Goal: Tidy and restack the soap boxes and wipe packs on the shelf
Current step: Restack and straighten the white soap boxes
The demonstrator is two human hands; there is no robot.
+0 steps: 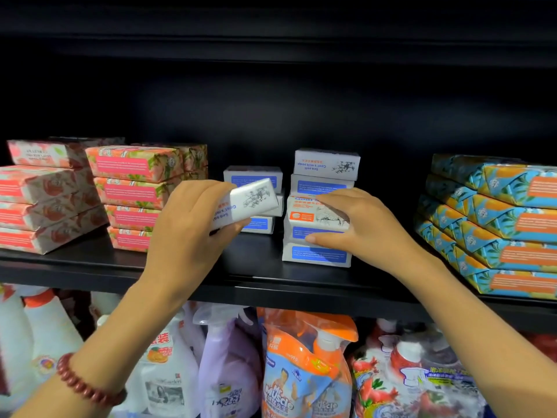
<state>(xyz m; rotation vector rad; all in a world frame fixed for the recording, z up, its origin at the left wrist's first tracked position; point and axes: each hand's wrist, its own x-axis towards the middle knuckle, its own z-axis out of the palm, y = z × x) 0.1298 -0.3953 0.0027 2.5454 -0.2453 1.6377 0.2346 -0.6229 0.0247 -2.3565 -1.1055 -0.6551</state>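
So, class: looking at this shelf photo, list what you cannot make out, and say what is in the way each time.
Head view: the left stack of white soap boxes is partly hidden by the left hand and its held box; its count is unclear.
Head view: the right hand covers part of the right stack.
Head view: the blue packs are cut off by the right edge.

I see 1 white soap box (250,202) tilted in my left hand (187,224), just before a short white stack (254,176). My right hand (355,224) grips a 3-box stack (316,254) standing on the shelf (241,267). Pink floral packs (132,188) lie stacked at left, blue-orange packs (497,218) at right.
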